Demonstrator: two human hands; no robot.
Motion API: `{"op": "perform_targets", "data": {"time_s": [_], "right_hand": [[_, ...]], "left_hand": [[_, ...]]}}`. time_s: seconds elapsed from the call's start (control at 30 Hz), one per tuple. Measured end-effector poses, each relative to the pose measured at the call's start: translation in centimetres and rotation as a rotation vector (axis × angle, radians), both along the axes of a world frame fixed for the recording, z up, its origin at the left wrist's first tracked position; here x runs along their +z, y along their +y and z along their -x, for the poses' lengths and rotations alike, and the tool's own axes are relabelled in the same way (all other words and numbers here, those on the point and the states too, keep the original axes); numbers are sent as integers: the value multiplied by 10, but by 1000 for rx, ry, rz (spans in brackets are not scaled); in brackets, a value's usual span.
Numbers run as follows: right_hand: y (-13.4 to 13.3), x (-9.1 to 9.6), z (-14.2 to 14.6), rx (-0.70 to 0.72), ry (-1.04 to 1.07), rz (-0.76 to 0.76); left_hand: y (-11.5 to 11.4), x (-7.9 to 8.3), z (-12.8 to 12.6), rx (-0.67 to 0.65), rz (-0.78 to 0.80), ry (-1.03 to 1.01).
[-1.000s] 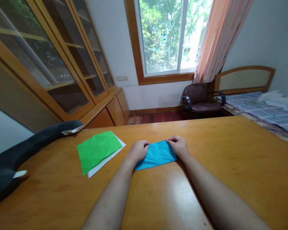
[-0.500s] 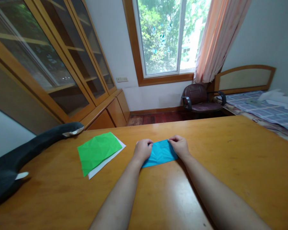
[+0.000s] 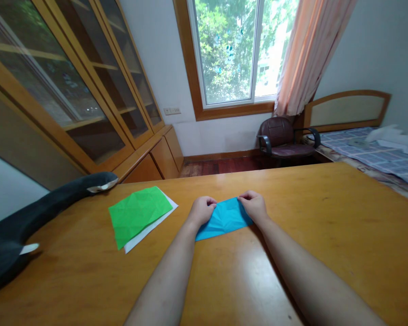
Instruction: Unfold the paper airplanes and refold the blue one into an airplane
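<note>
A creased sheet of blue paper (image 3: 226, 217) lies in front of me, forming a wide strip that looks folded over. My left hand (image 3: 203, 211) is closed, pinching the paper's far edge near its left end. At the far right corner, my right hand (image 3: 253, 206) pinches the same paper between thumb and fingers. Parts of both ends of the blue paper are hidden under my hands. Off to the left rests a creased green sheet of paper (image 3: 139, 215), on top of a white sheet (image 3: 153, 231) that shows along its right and near edges.
The wooden table (image 3: 326, 235) fills the foreground. A dark whale-like plush toy (image 3: 37, 213) lies along its left side. Beyond stand a glass-fronted cabinet (image 3: 122, 149), a window (image 3: 227, 54), a maroon armchair (image 3: 282, 136) and a bed (image 3: 377, 149) at right.
My left hand has shifted slightly, and more of the blue paper's near left corner shows. The right hand stays almost in place, while the green and white sheets lie as before.
</note>
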State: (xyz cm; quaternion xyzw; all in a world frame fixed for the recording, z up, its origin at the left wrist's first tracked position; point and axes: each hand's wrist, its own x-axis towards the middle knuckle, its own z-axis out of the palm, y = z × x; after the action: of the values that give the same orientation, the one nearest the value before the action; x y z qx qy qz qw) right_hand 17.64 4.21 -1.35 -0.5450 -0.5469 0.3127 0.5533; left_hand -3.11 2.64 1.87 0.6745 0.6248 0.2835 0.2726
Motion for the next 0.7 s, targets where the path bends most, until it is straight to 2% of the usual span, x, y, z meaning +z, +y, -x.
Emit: {"op": "perform_targets", "data": {"time_s": [0.13,0.3,0.43,0.7], "right_hand": [[2,-3,-1,-2,-62,29],[4,-7,-1,-16,-243,64],[5,-8,-1,-28,-355,57],[6,-9,0,-22,-412,81]], "left_hand": [[0,-1,-1,-1,-1,11],[3,-6,0,-40,-1,55],[6,-8,3,-158,-24,100],[9,-18,18,-387,-157,204]]}}
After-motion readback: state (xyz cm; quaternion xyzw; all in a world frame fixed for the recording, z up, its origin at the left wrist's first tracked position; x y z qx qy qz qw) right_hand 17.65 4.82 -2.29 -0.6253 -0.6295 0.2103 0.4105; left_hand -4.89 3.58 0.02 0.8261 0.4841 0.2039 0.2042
